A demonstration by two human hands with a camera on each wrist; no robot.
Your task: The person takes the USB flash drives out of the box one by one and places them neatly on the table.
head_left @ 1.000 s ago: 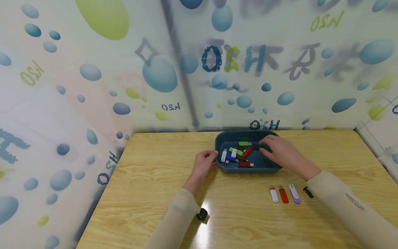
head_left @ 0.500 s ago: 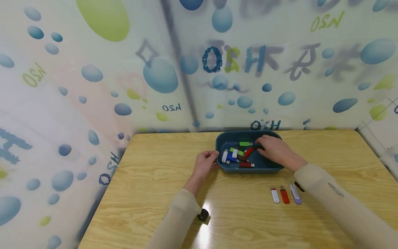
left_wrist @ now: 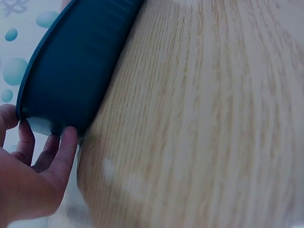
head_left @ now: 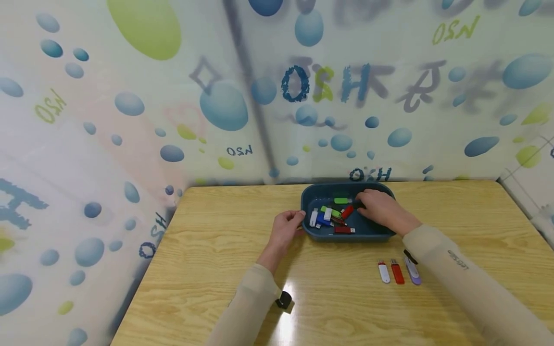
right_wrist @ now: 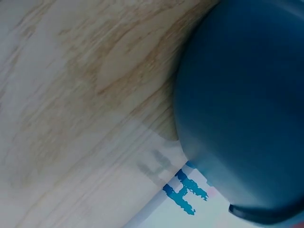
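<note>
In the head view a dark blue plastic bin (head_left: 346,237) holds several USB sticks. My left hand (head_left: 284,229) grips the bin's left end; the left wrist view shows the thumb at the rim and fingertips against the outer wall. Reaching in from the right, my right hand (head_left: 381,207) pinches a black USB stick (head_left: 358,204) between thumb and fingers, low in the bin. Close by lie a red USB stick (head_left: 347,212) and a green one (head_left: 341,200). The right wrist view has only the bin's outer wall (right_wrist: 237,104), with the fingers hidden.
On the wooden table (head_left: 216,269), in front of the bin, a white-and-red USB stick (head_left: 384,272), a red one (head_left: 397,273) and a white-and-purple one (head_left: 414,274) lie in a row. A patterned wall sheet (head_left: 277,144) stands behind the table.
My right hand has moved left and deeper into the bin, closing round the black USB stick. The right forearm now overlaps the purple stick's edge. My left hand stays on the bin.
</note>
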